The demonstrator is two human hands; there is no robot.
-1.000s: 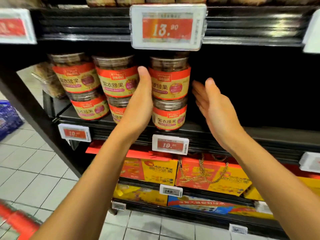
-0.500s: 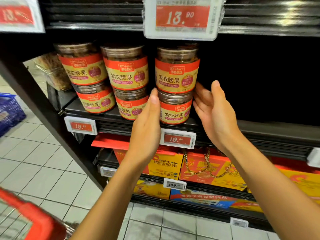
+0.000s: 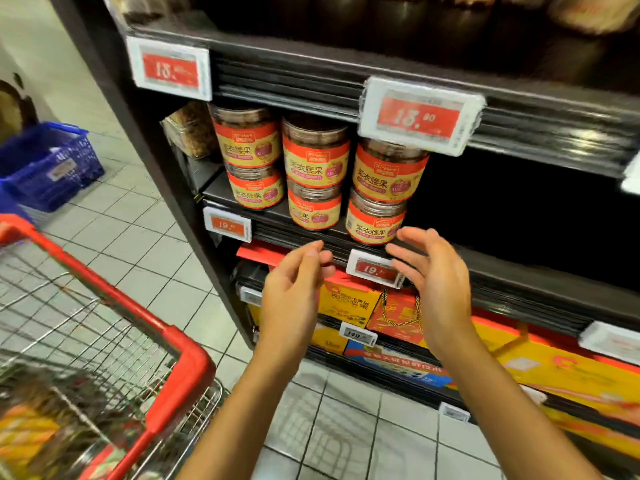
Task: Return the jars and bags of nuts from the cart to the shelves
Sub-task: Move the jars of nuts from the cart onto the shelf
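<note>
While six jars sit stacked on the shelf, left hand and right hand hover just below (fingers loosely spread, holding nothing).

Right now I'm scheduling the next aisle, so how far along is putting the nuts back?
Done: six cashew jars stand in three stacks of two on the shelf. In hand: nothing; the left hand and right hand are open and empty in front of the shelf edge. Left: the red cart holds blurred packages, so more returns seem likely.
</note>
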